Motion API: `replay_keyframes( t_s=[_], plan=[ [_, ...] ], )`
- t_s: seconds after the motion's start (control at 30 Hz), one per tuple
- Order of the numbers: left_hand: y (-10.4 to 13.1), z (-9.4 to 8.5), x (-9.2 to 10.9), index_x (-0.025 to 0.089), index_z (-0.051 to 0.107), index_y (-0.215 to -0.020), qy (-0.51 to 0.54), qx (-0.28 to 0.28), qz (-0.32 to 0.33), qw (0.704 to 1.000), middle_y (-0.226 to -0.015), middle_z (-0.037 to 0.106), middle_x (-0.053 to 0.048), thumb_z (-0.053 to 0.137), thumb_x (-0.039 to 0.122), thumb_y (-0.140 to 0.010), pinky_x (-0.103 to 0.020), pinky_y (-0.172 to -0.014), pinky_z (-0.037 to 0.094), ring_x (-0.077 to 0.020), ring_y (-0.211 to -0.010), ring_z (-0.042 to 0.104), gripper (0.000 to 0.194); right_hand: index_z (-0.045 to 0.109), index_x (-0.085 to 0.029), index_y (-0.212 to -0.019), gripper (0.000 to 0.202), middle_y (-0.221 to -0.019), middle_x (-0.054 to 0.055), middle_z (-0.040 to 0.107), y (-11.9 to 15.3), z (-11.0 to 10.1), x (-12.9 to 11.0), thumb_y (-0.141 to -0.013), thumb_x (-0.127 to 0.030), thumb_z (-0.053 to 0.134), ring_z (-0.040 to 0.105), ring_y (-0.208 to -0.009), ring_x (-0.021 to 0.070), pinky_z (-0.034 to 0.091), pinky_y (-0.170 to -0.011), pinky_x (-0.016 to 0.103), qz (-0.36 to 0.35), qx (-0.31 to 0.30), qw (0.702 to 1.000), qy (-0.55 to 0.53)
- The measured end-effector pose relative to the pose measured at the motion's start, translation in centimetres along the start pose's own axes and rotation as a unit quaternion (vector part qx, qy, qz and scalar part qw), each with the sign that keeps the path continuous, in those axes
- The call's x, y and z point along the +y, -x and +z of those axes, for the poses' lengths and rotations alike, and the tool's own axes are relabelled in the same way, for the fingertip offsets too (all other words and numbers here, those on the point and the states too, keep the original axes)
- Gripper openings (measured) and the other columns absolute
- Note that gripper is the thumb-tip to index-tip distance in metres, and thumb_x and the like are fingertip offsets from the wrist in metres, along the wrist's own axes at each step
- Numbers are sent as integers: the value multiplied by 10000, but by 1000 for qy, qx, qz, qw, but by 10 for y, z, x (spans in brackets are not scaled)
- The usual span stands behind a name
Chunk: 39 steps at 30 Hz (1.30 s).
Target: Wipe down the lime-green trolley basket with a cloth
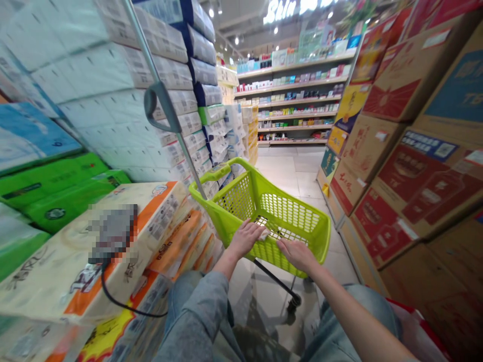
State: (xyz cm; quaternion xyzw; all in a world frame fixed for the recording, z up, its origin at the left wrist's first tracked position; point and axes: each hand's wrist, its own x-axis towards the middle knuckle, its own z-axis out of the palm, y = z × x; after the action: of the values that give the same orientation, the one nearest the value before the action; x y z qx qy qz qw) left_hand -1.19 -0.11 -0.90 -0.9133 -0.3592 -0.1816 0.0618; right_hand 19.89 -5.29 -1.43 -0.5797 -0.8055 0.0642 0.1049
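A lime-green rolling shopping basket (292, 206) stands in front of me, its slatted inside showing nothing but the floor through the holes. My left hand (247, 239) is at its near rim, fingers closed over a small crumpled white wipe (264, 234), which may be tissue or cloth. To the right, my right hand (298, 253) grips the same near rim with its fingers curled over the edge. A grey pull handle (162, 108) rises at a tilt from the basket's left end. Below, a black caster wheel (293, 303) rests on the floor.
Tissue packs (162, 201) are stacked at my left, with a blurred-out device (115, 231) and black cable (113, 296) on top. Cardboard cartons (415, 171) form a wall at the right. Stocked shelves (294, 95) stand beyond the tiled aisle (289, 168).
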Motion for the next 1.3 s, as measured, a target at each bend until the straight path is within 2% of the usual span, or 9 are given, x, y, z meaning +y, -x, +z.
replay_keyframes(
  t_s=[0.17,0.37,0.47,0.6,0.77,0.87,1.0,1.17,1.3],
  plan=[
    [5,-20,-18,252,482,-1211,-57,-23,21,998,-1035,597,-23,372,160,-886,-456,-1123,74,-157,-1038,519,355,554,-218,-848,470,-754,26,672,0,-1,3,-956,-403,136,610,-705,158,310,-595,252,-7,-11,1000,9],
    [18,-50,-68,228,539,-1110,-142,-15,-8,990,-1011,600,-37,367,175,-890,-507,-1114,42,-185,-1040,518,284,545,-220,-832,483,-733,21,661,-1,-2,10,-952,-421,122,601,-680,158,296,-580,253,-7,-18,1000,4],
    [22,-52,-79,216,537,-1110,-159,1,-22,987,-1040,594,-51,356,180,-891,-511,-1116,43,-201,-1098,493,287,541,-216,-813,482,-721,22,657,-1,-3,10,-952,-421,127,601,-671,160,288,-574,255,-10,-16,1000,13],
    [17,-32,-48,184,513,-1153,-139,34,-59,988,-1102,571,-75,352,179,-882,-483,-1122,82,-214,-1156,447,315,548,-208,-809,455,-734,34,661,-1,-4,4,-949,-412,166,602,-677,162,288,-581,256,-18,-13,999,33],
    [0,4,18,208,478,-1198,-56,20,12,998,-1110,569,-50,392,211,-880,-403,-1097,189,-177,-1090,478,330,561,-210,-975,394,-819,40,681,0,-4,-2,-946,-356,196,608,-717,160,311,-612,251,-25,-8,1000,17],
    [-5,8,25,202,510,-1144,-65,5,30,997,-1019,590,-40,405,210,-878,-388,-1067,243,-170,-1000,515,287,547,-220,-1045,373,-847,35,685,1,-3,0,-940,-326,206,609,-739,159,317,-621,250,-18,-11,1000,10],
    [1,-13,-10,212,543,-1070,-107,-6,28,994,-946,607,-27,425,163,-859,-406,-1073,237,-161,-951,539,247,567,-209,-902,362,-782,34,672,2,-4,8,-932,-323,225,601,-721,162,306,-610,254,2,-22,999,28],
    [20,-46,-69,200,553,-1112,-168,35,-43,984,-1129,598,-75,381,144,-864,-486,-1108,135,-209,-1179,462,307,549,-213,-858,351,-753,20,654,2,-5,13,-935,-321,223,586,-695,154,285,-593,253,0,-25,999,26],
    [25,-41,-80,166,473,-1254,-187,63,-98,975,-1352,449,-111,343,126,-861,-477,-1110,151,-225,-1312,320,416,547,-211,-842,350,-741,24,652,1,-1,10,-934,-324,229,585,-687,158,272,-586,258,1,-15,999,39]
  ],
)
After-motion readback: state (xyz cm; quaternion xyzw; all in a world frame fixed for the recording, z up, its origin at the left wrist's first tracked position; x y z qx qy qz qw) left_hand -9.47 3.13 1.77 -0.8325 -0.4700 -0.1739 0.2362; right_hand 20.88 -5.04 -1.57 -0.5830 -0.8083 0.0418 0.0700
